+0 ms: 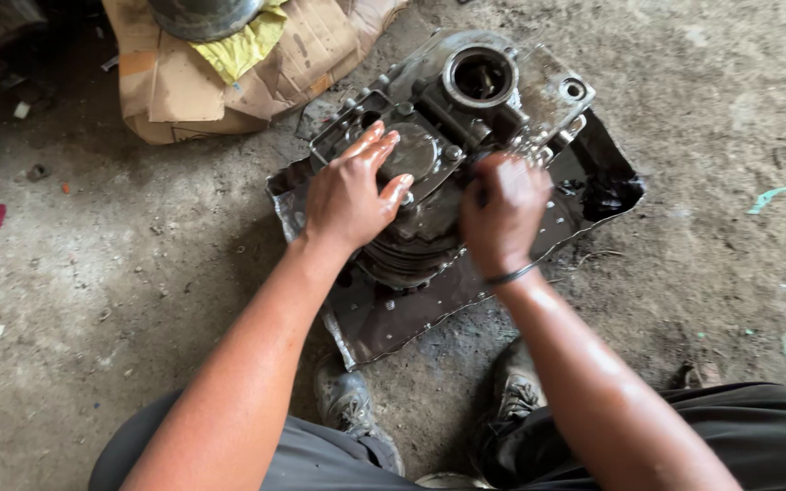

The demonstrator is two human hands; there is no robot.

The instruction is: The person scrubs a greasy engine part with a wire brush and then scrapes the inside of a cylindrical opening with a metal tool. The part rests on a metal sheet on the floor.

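Your left hand (349, 195) lies flat, fingers spread, on the oily engine block (438, 155). Your right hand (502, 214) is fisted against its right side; whatever it clasps is hidden. The block sits on a tray (393, 318).

Soft daylight, dim upper left corner, right hand (502, 214) motion-blurred.

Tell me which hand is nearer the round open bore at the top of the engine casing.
Right. The right hand, closed in a fist, sits just below the round open bore; the left hand lies flat farther down and to the left on the engine casing.
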